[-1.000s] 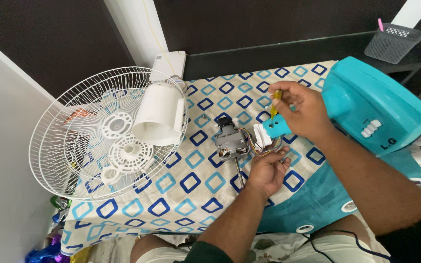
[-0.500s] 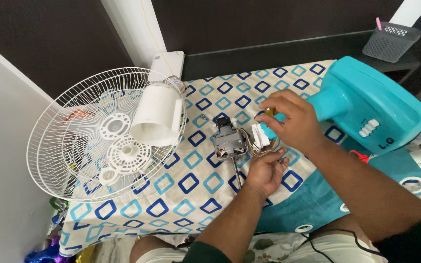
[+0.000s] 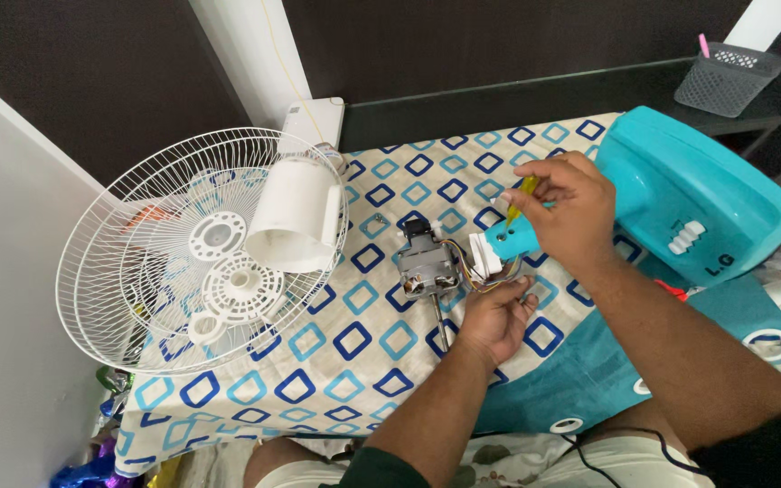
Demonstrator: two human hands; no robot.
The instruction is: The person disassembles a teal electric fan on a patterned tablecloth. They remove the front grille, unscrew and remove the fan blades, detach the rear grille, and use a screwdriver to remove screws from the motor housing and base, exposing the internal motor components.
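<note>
My right hand [image 3: 567,212] grips a small yellow-handled screwdriver [image 3: 524,192], its tip down on the turquoise neck [image 3: 510,240] of the fan base [image 3: 698,199]. My left hand [image 3: 496,316] rests on the patterned cloth below, fingers curled up under the bundle of coloured wires [image 3: 485,271] and the white block [image 3: 482,251] at the neck's end. The grey fan motor [image 3: 425,262] with its shaft [image 3: 442,323] lies just left of both hands, joined by the wires.
White fan guards [image 3: 183,253] with a white motor cover [image 3: 296,212] and round plastic parts lie at the left. The table [image 3: 336,352] wears a cloth with blue squares. A grey mesh basket [image 3: 727,77] stands far right. A dark wall runs behind.
My right hand dipped low over the neck, hiding the screwdriver, and has now lifted again so the yellow handle shows upright. My left hand stayed in place.
</note>
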